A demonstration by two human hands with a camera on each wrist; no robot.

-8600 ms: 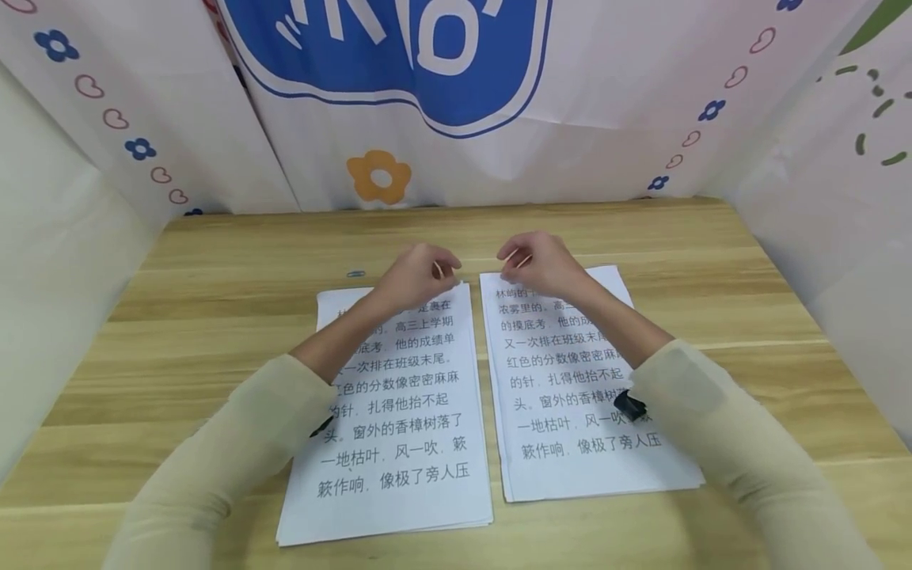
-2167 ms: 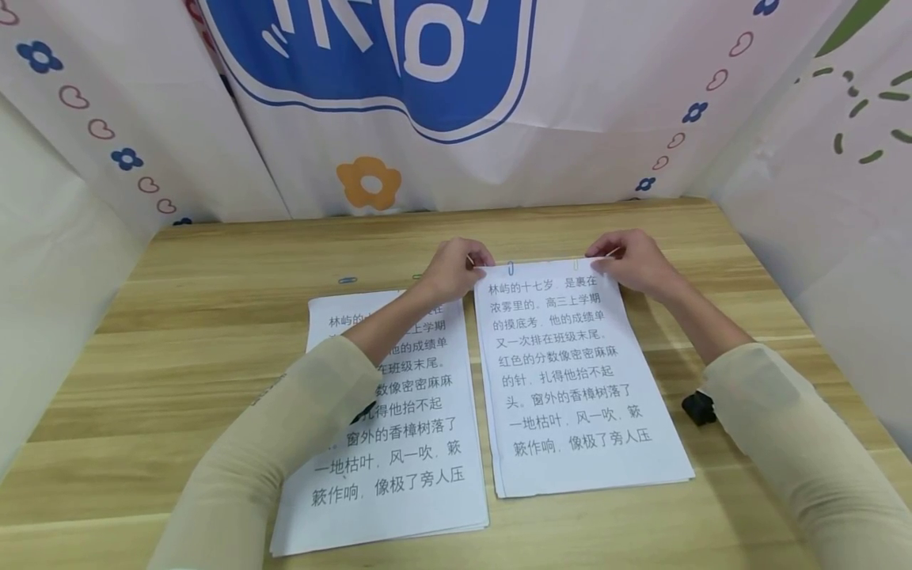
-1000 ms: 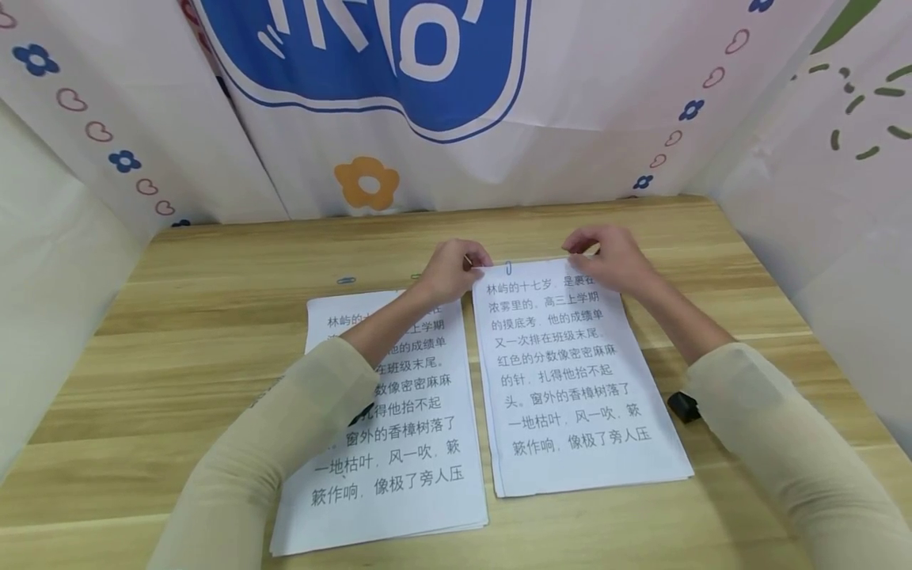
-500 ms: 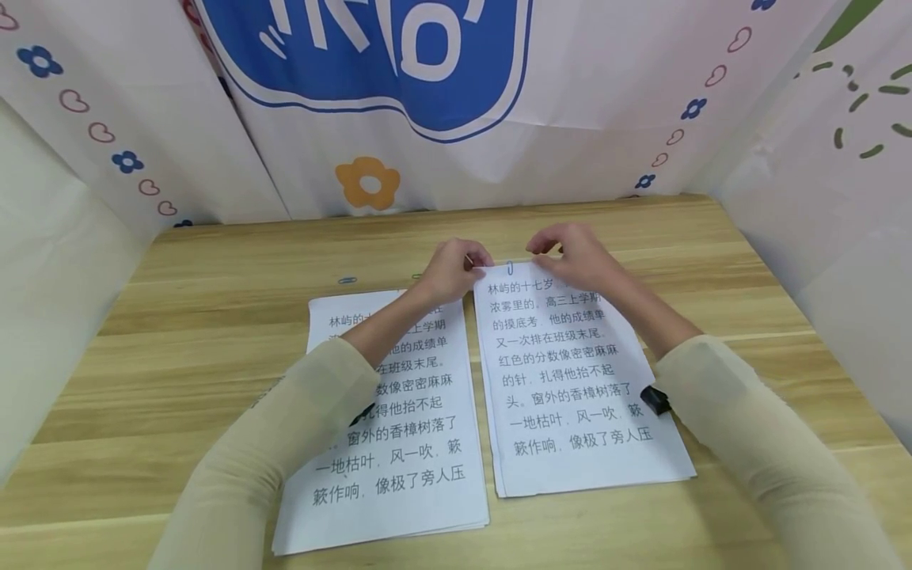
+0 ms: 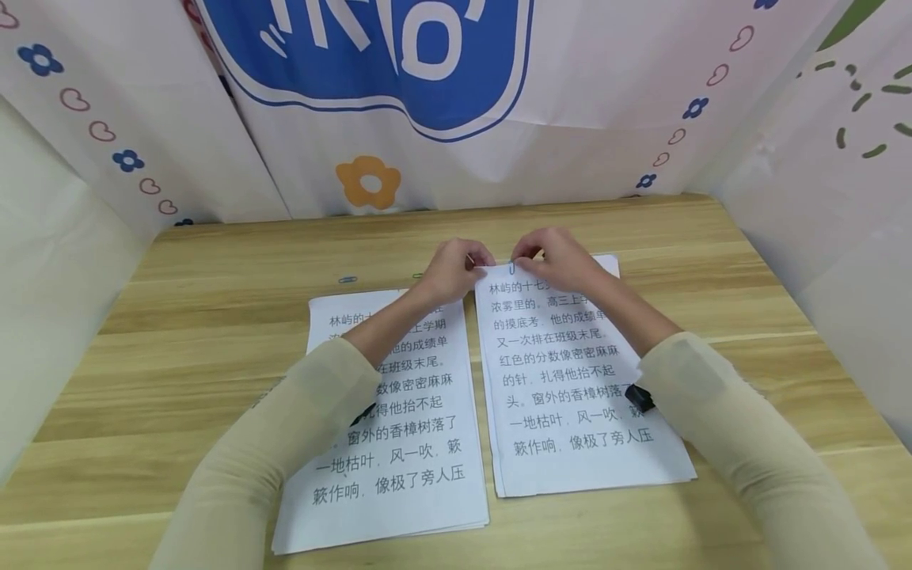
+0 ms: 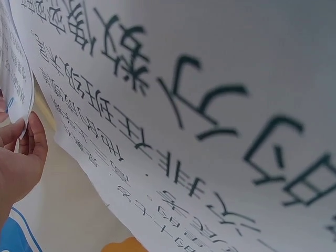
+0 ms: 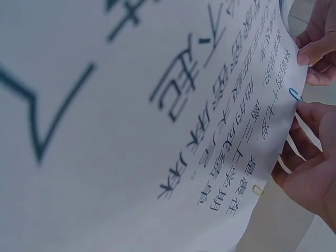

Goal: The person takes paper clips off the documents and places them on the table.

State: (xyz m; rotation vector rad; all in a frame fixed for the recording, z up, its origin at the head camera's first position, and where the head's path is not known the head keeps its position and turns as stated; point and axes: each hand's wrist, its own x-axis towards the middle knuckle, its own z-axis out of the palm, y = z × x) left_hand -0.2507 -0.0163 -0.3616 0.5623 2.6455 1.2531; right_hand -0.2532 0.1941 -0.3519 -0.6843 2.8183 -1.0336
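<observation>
My left hand (image 5: 452, 267) pinches the top left corner of the right paper stack (image 5: 563, 404), a set of printed white sheets. A blue paper clip (image 5: 511, 269) sits on that stack's top edge, a short way right of the corner. The thumb and index finger of my right hand (image 5: 559, 260) pinch at this clip, its loop showing past the fingertips in the right wrist view. Farther along the same edge is a yellow paper clip (image 7: 258, 190), hidden by my right hand in the head view.
A second printed paper stack (image 5: 399, 507) lies to the left, partly under my left forearm. Behind it on the wooden table (image 5: 214, 261) are a blue paper clip (image 5: 347, 279) and a green paper clip (image 5: 417, 275). A white printed curtain (image 5: 570, 158) hangs behind the table.
My right hand has slid left along the top edge, from the right corner past the yellow paper clip to the blue one. My left hand has kept its pinch on the left corner since 2.2 s ago.
</observation>
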